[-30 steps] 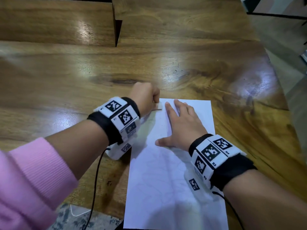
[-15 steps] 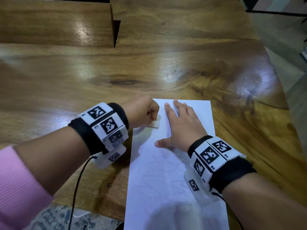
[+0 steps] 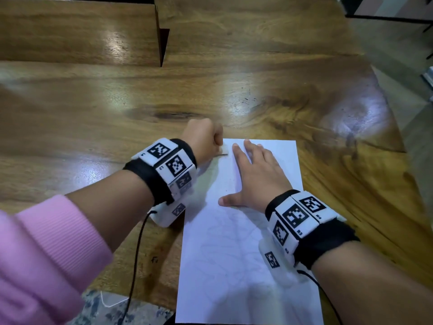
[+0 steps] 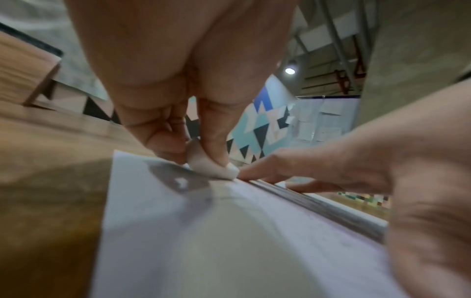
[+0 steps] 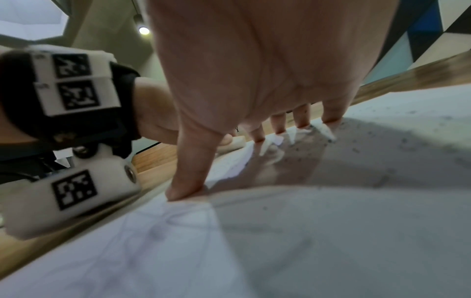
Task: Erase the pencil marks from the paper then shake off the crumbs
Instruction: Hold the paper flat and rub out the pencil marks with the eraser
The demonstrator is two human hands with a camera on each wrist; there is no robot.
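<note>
A white sheet of paper (image 3: 236, 249) with faint pencil lines lies on the wooden table (image 3: 93, 118). My left hand (image 3: 205, 139) pinches a small white eraser (image 4: 211, 165) between thumb and fingers and presses it on the paper's far left corner. My right hand (image 3: 255, 179) lies flat on the paper's upper part, fingers straight and spread, thumb out to the left. In the right wrist view grey eraser crumbs (image 5: 377, 141) are scattered over the paper (image 5: 331, 231) around the right hand's fingertips (image 5: 303, 123). In the head view the eraser is mostly hidden by the left hand.
The table's right edge (image 3: 393, 141) slants close to the paper. A raised wooden block (image 3: 77, 31) with a gap stands at the back left. A patterned floor (image 3: 110, 308) shows below the near table edge. Wrist cables hang from both arms.
The left hand with the eraser slid back toward me along the paper's left edge, then forward again to the far left corner. The right hand stayed flat on the paper.
</note>
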